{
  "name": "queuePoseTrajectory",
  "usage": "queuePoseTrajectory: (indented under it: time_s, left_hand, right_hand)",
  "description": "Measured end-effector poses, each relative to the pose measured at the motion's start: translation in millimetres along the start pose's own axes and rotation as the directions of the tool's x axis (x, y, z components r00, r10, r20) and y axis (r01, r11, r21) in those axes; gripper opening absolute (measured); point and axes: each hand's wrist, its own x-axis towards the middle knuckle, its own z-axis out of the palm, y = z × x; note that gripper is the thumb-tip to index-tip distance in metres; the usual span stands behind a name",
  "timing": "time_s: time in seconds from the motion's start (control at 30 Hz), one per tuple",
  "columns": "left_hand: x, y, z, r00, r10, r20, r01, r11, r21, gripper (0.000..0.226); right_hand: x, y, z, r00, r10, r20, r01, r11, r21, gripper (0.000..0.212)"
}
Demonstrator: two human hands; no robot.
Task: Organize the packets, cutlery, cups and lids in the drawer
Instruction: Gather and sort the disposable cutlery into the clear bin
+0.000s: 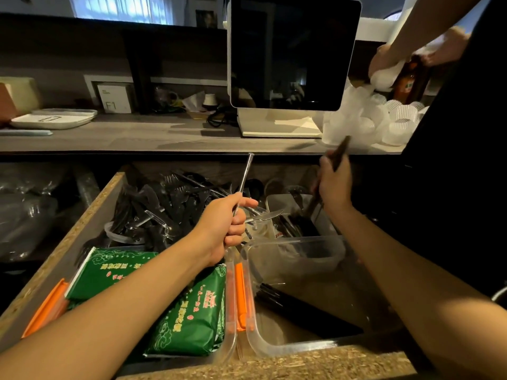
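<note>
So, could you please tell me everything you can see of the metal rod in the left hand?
The metal rod is thin, straight and shiny, silver in colour, with a slightly wider flat tip at the top. It points up, leaning a little right, above the open drawer. The left hand grips its lower end; what lies below the fist is hidden.

Dark utensil (341, 154) in rt hand (335, 185) blurred.

Dim room, grey counter (137, 138), bright window (120, 8)

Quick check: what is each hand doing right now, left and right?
Left hand: grips a metal utensil and a clear plastic knife.
Right hand: grips dark, motion-blurred cutlery; exact type cannot be told.
</note>
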Motion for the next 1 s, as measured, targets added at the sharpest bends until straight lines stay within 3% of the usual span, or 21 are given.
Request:
queuePoseTrajectory:
  time_s: [0.1,0.2,0.3,0.37,0.43,0.5,0.57,0.67,0.73,0.8,0.87,1.0]
  left_hand:
    - [-1,-1,3,0.999,-0.036,0.037,0.037,0.999,-0.031,0.041]
    - [-3,-1,6,0.997,-0.060,0.046,0.062,0.997,-0.048,0.036]
    - [-2,-2,8,0.999,-0.019,0.039,0.021,0.999,-0.044,0.029]
    - [-3,-2,9,0.998,0.035,0.043,-0.035,0.999,0.003,0.027]
    - [-6,-1,10,0.995,0.059,0.075,-0.063,0.997,0.050,0.025]
    - [-9,-1,11,0.988,0.050,0.148,-0.069,0.990,0.123,0.025]
    - [-11,-2,13,0.971,0.011,0.237,-0.055,0.982,0.182,0.025]
    - [-13,-3,15,0.958,-0.011,0.287,-0.054,0.974,0.219,0.030]
    - [-11,0,13,0.982,0.063,0.179,-0.111,0.956,0.270,0.036]
    - [-8,5,11,0.984,0.176,0.031,-0.178,0.949,0.261,0.036]
    - [-4,8,7,0.970,0.231,-0.078,-0.213,0.958,0.190,0.035]
    - [2,6,1,0.959,0.235,-0.159,-0.206,0.962,0.182,0.034]
  right_hand:
    - [1,32,12,0.981,0.106,0.161,-0.044,0.937,-0.346,0.035]
    - [21,84,12,0.872,0.371,0.320,-0.140,0.815,-0.562,0.081]
    - [10,71,13,0.871,0.352,0.342,-0.093,0.803,-0.589,0.071]
    - [-20,24,16,0.926,0.232,0.298,-0.057,0.866,-0.497,0.046]
    - [-36,-6,22,0.906,0.212,0.367,-0.142,0.968,-0.209,0.027]
    - [-58,-33,24,0.823,0.226,0.521,-0.271,0.963,0.011,0.028]
    - [-77,-46,26,0.791,0.181,0.585,-0.253,0.966,0.043,0.026]
    - [-83,-55,22,0.836,0.160,0.525,-0.293,0.939,0.181,0.024]
    - [-71,-62,13,0.869,0.185,0.459,-0.314,0.923,0.222,0.025]
    - [-61,-65,3,0.860,0.239,0.452,-0.293,0.954,0.054,0.029]
    - [-67,-62,-7,0.798,0.340,0.498,-0.258,0.939,-0.227,0.037]
    - [-98,-38,-36,0.562,0.539,0.628,-0.097,0.796,-0.597,0.027]
